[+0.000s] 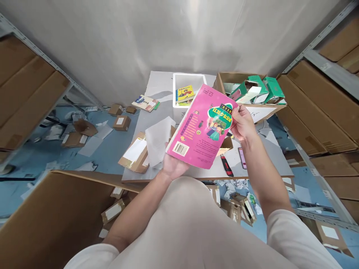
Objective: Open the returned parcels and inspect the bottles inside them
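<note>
A pink book (193, 130) is held up over the table, tilted, its barcode side facing me. My right hand (241, 121) pinches its right edge, thumb on the cover. Under the lower left corner, my left hand (174, 166) supports it, with most of its fingers hidden behind the book. Just behind the book lie a sheet of white paper (158, 140) and an opened cardboard box (227, 145), partly covered from view. A red and black box cutter (226, 165) rests to the right, beside a phone (242, 157).
On the table (159, 84) stand a white foam box (175, 93) with yellow books and a carton (221, 80) of green boxes. Books (144, 102) lie at its left edge. A large open carton (56, 209) is at lower left; shelves flank both sides. Scraps litter the floor.
</note>
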`<state>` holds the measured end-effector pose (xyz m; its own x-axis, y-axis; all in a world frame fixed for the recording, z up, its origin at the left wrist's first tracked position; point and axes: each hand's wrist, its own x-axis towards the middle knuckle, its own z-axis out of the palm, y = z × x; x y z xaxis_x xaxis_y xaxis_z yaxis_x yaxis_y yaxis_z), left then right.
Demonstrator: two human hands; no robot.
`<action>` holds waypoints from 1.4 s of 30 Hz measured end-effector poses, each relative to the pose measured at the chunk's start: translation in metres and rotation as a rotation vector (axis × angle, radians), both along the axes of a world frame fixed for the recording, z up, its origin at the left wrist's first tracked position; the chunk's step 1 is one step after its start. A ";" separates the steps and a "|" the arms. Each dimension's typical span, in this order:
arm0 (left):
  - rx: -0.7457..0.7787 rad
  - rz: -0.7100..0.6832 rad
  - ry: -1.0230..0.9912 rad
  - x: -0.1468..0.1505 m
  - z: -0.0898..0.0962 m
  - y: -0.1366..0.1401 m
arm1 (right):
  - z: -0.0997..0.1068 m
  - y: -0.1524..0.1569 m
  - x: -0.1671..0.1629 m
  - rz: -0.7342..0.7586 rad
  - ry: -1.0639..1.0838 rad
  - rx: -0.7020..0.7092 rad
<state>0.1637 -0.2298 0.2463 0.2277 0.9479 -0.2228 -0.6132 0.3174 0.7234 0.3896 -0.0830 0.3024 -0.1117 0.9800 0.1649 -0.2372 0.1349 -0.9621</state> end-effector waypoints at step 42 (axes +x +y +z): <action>-0.035 0.089 -0.038 0.015 -0.010 0.005 | 0.022 0.026 0.031 0.011 -0.288 0.124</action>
<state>0.1789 -0.2252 0.2366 0.1516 0.9565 -0.2494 -0.6669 0.2852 0.6884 0.4210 -0.0566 0.3246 -0.1821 0.9528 0.2428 0.0408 0.2540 -0.9663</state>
